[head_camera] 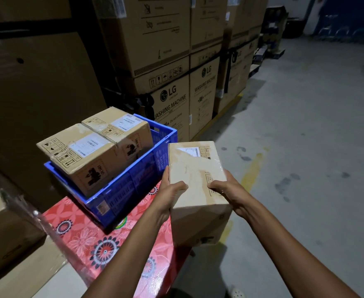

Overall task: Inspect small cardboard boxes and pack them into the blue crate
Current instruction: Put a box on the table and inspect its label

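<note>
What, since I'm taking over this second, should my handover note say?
Left hand and right hand each grip the near end of a small box, held right of the blue crate.
Done: near box and far box sit side by side in the crate, tops above its rim.
Left: finish inspecting the held box, then probably set it in the crate's free right side.

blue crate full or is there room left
Room left: near cardboard box and far cardboard box fill the blue crate's left half; right half shows bare wall.
</note>
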Demonstrator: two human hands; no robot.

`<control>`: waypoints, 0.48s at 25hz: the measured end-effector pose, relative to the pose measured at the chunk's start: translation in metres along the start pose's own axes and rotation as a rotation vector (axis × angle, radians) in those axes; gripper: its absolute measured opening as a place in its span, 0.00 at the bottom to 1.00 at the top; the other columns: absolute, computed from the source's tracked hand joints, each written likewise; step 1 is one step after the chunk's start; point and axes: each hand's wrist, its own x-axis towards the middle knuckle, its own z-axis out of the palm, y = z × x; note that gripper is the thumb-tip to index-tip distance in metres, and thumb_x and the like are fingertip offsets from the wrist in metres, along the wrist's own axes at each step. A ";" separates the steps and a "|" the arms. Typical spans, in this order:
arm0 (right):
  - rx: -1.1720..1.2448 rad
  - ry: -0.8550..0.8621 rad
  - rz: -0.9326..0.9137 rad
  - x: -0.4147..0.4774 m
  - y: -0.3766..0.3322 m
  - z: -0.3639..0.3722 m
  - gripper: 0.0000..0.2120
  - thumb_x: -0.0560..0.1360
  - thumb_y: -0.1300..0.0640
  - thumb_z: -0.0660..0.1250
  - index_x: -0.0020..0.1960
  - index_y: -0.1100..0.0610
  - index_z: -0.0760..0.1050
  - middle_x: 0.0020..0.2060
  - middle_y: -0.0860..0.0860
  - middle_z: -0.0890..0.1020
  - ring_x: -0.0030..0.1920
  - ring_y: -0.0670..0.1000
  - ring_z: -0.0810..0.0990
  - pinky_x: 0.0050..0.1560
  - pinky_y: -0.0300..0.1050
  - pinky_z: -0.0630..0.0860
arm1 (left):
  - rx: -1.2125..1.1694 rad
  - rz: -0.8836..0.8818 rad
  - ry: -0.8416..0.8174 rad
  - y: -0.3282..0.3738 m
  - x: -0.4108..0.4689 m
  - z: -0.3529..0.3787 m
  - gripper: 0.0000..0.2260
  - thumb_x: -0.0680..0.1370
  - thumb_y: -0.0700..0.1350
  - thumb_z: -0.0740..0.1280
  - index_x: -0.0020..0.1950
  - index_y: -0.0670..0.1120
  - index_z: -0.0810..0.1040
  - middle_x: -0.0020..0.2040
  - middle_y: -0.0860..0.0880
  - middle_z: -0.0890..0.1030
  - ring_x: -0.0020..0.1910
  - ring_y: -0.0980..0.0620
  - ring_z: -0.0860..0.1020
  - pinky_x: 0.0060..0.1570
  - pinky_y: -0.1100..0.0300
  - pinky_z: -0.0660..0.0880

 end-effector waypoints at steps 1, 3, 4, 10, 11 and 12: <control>-0.010 0.000 -0.001 0.002 0.000 0.000 0.24 0.76 0.68 0.67 0.67 0.50 0.71 0.54 0.51 0.86 0.52 0.51 0.86 0.47 0.45 0.82 | 0.013 -0.003 0.005 -0.001 0.003 -0.001 0.34 0.75 0.31 0.66 0.76 0.58 0.64 0.68 0.48 0.76 0.63 0.45 0.79 0.54 0.48 0.81; -0.033 0.006 0.009 0.004 -0.002 0.002 0.23 0.76 0.68 0.67 0.66 0.50 0.72 0.53 0.50 0.86 0.51 0.50 0.86 0.48 0.46 0.83 | 0.029 -0.012 0.016 -0.003 0.007 -0.005 0.35 0.75 0.31 0.66 0.77 0.58 0.63 0.69 0.48 0.76 0.63 0.45 0.78 0.52 0.51 0.81; -0.047 0.010 0.012 0.005 -0.002 0.002 0.23 0.75 0.68 0.67 0.66 0.49 0.72 0.53 0.49 0.86 0.51 0.50 0.86 0.49 0.47 0.83 | 0.038 -0.018 0.023 -0.002 0.007 -0.006 0.35 0.75 0.31 0.66 0.77 0.58 0.63 0.69 0.48 0.75 0.63 0.46 0.78 0.51 0.52 0.81; -0.101 0.036 0.029 0.015 -0.018 0.001 0.13 0.79 0.59 0.67 0.63 0.54 0.74 0.52 0.51 0.86 0.48 0.50 0.87 0.42 0.44 0.81 | 0.095 -0.071 0.125 0.011 0.020 -0.003 0.21 0.79 0.40 0.69 0.70 0.51 0.69 0.60 0.47 0.81 0.54 0.48 0.83 0.45 0.56 0.81; -0.081 0.060 0.047 0.024 -0.023 0.003 0.14 0.79 0.57 0.68 0.63 0.56 0.72 0.54 0.51 0.85 0.49 0.50 0.87 0.40 0.43 0.80 | 0.092 -0.080 0.141 0.018 0.027 -0.002 0.19 0.80 0.44 0.70 0.70 0.49 0.71 0.60 0.46 0.82 0.54 0.47 0.84 0.46 0.55 0.82; -0.061 0.081 0.064 0.033 -0.030 0.005 0.14 0.80 0.55 0.68 0.63 0.56 0.71 0.56 0.51 0.84 0.50 0.50 0.86 0.40 0.43 0.80 | 0.078 -0.083 0.142 0.025 0.036 -0.002 0.20 0.80 0.46 0.70 0.71 0.48 0.72 0.62 0.46 0.83 0.55 0.47 0.84 0.48 0.55 0.82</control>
